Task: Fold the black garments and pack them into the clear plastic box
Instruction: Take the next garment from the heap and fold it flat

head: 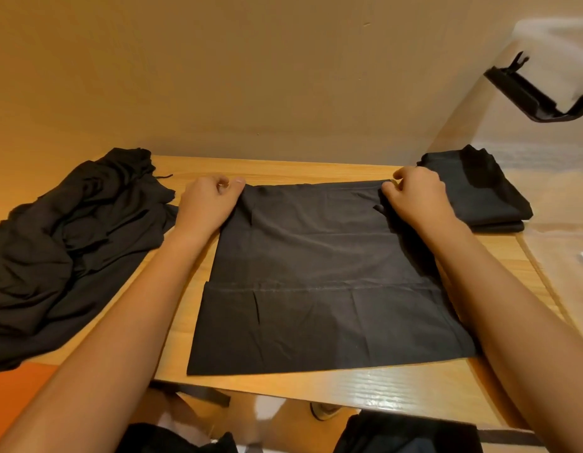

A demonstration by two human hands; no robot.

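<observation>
Black garment (pixel 316 273) lies spread flat in the middle of the wooden table (pixel 283 168), a rough square with a seam line running across its near third and a few shallow creases. Its near edge sits just inside the table's front edge. At its far left corner the left hand (pixel 207 204) is curled, thumb and fingers pinching the cloth; at its far right corner the right hand (pixel 414 197) does the same, fingers bent and closed on the hem. Both forearms run along the garment's side edges, the right one over the cloth.

To the left of the garment, touching its upper left edge, is a loose heap (pixel 71 240) of unfolded black clothes that spills off the table's left side. To its right, just beside the right hand, sits a folded stack (pixel 479 191) of black pieces; it seems to lie inside the clear plastic box (pixel 545 158), seen through the wall, though I cannot tell for sure. A black latch (pixel 535 93) hangs on the box above and beyond the stack.

The fold looks about to be drawn toward the near edge. The risks I would judge: the two corners travelling unevenly, which would lay the fold askew; the right forearm dragging the side edge and bunching it; the thin cloth sliding on the smooth tabletop — so the near edge slips off the front; or the left corner catching the heap and pulling a piece along with it.
</observation>
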